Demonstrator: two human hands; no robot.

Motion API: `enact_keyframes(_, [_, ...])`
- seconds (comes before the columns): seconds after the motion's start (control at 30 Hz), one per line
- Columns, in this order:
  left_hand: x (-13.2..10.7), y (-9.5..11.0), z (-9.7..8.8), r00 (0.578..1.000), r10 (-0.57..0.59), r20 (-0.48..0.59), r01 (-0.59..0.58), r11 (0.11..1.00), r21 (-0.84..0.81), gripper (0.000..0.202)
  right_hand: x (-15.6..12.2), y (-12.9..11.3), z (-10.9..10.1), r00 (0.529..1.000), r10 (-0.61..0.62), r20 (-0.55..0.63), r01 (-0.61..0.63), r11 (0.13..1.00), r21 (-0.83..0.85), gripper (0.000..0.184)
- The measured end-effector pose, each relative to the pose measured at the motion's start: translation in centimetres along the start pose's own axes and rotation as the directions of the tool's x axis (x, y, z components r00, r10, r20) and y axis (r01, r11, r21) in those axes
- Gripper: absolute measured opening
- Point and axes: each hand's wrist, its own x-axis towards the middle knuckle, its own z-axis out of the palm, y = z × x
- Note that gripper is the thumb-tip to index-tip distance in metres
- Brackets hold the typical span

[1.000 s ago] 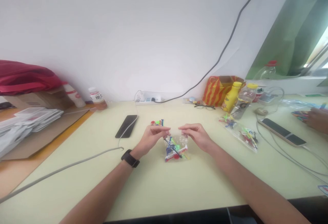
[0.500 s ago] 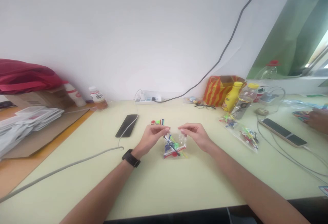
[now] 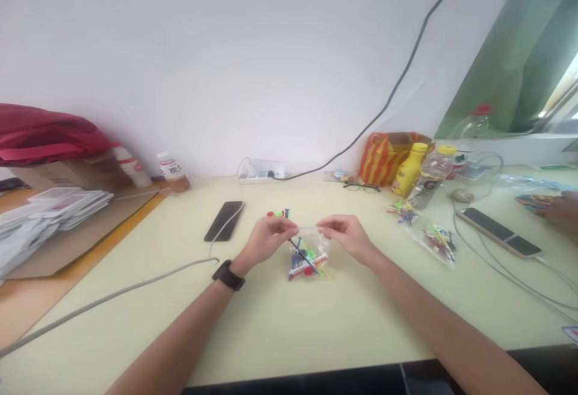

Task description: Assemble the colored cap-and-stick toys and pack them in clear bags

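held bag (image 3: pixel 320 247): clear. pieces (image 3: pixel 307 261) inside held bag: blue, green, red, white, yellow. loose bits (image 3: pixel 279 214) just beyond held bag: red, green, blue. left of held bag: phone (image 3: pixel 223 222) black, watch (image 3: pixel 229 276) black. right of held bag: second bag (image 3: pixel 418 232) clear, contents multicoloured. beyond and right of held bag: carrier (image 3: pixel 377 160) striped red and yellow, bottle (image 3: pixel 409 170) mostly yellow. far left of held bag: cloth (image 3: pixel 49 133) crimson. under held bag: tabletop (image 3: pixel 271 335) pale yellow-green. wall (image 3: pixel 271 70) beyond held bag: plain greyish white.
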Motion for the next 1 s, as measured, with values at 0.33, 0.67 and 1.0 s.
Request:
enact_keyframes(0.33, [-0.1, -0.5, 0.0, 0.998, -0.057, -0.014, 0.054, 0.986, -0.158, 0.021, 0.1, -0.3, -0.5, 0.999, -0.049, 0.015, 0.048, 0.997, 0.061, 0.016])
enact_keyframes(0.67, [0.1, -1.2, 0.3, 0.999, -0.020, -0.036, 0.019, 0.999, -0.026, 0.036, 0.1, 0.4, -0.2, 0.998, -0.063, 0.008, 0.063, 0.993, -0.101, 0.034])
enact_keyframes(1.0, [0.2, -1.4, 0.2, 0.999, 0.026, -0.037, -0.025, 0.999, 0.044, 0.024, 0.2, 0.8, 0.2, 0.998, -0.064, 0.021, 0.066, 0.994, -0.082, 0.028])
